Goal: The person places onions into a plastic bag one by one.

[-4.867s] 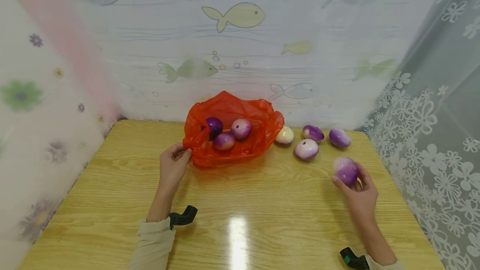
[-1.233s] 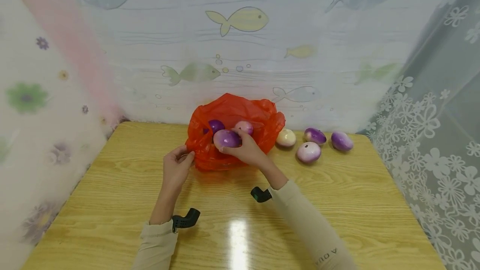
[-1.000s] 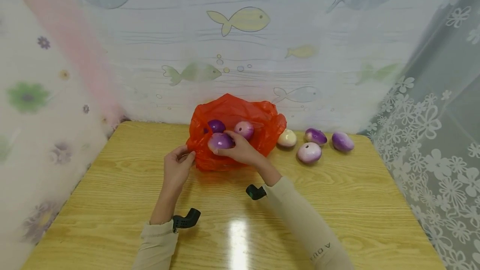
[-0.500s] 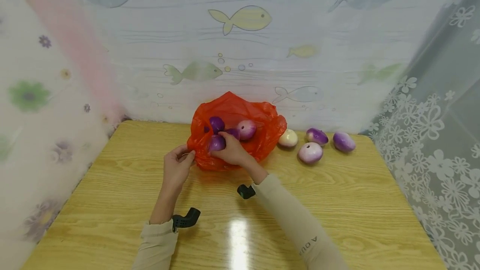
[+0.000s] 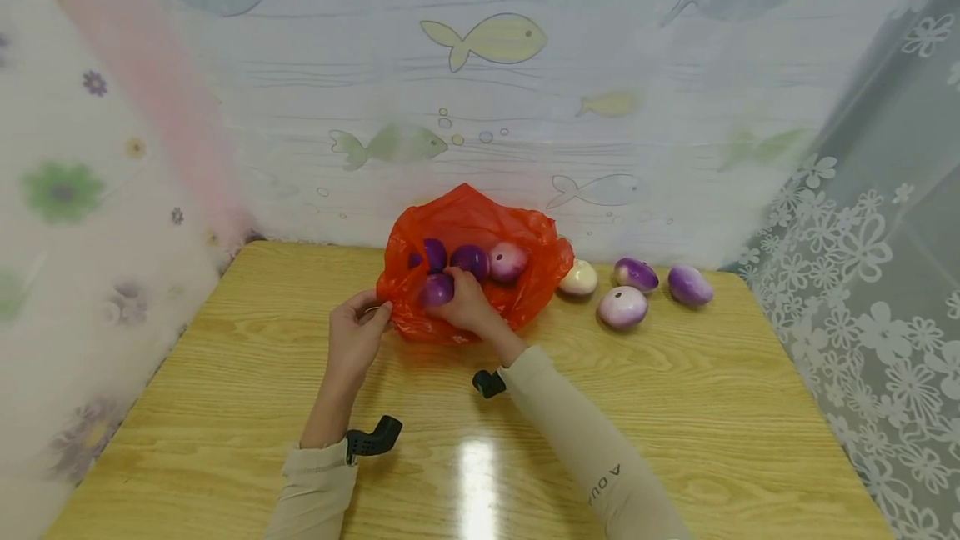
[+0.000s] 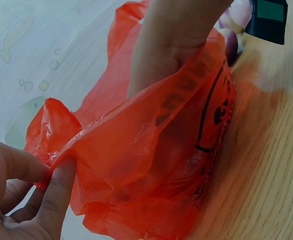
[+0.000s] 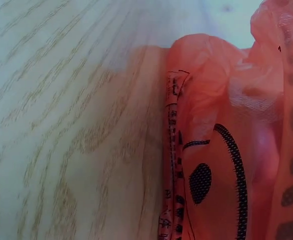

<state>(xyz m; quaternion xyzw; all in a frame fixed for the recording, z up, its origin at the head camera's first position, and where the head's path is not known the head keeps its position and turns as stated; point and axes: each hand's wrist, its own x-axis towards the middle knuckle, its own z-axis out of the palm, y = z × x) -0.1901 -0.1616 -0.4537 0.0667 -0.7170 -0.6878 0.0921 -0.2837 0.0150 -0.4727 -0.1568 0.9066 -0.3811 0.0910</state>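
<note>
A red plastic bag [image 5: 517, 227] with black print lies with its mouth spread towards me at the back middle of the table. My left hand [image 5: 356, 332] pinches the left edge of its rim between thumb and fingers, as the left wrist view also shows. Inside the bag, my right hand [image 5: 471, 305] has its fingers against a purple onion [image 5: 437, 290] and seems to grip it low at the front left. Several other onions rest behind it, among them a dark purple onion [image 5: 470, 262] and a pinkish-white onion [image 5: 507, 262]. The right wrist view shows only the bag's printed outside and the table.
Right of the bag on the wooden table [image 5: 660, 415] stand a pale cream onion [image 5: 578, 278], a white-purple onion [image 5: 622, 307], a purple onion [image 5: 636, 274] and another purple onion [image 5: 690, 285]. A fish-patterned curtain [image 5: 337, 40] hangs behind the table.
My right hand has carried the onion from the table's right side into the bag and lowered it there. The onions inside have shifted right. My left hand keeps its pinch on the rim.
</note>
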